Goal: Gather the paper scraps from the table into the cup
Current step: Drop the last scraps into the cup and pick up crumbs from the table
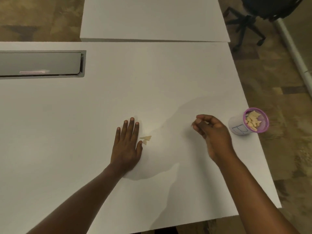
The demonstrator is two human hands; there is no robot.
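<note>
The cup [255, 119], just right of your right hand [214, 132], is well filled. Those fingers curl together; whether they hold anything I cannot tell. Two paper scraps [146, 139] remain on the bench [84, 115] beside your flat, straight-fingered left hand [126, 146].

Your left grip [126, 146] lies flat on the desk [67, 115], with two paper scraps [146, 138] just beside its thumb. Your right grip [212, 134], fingers curled, hovers near the purple-rimmed cup [236, 126], which holds more scraps.
</note>
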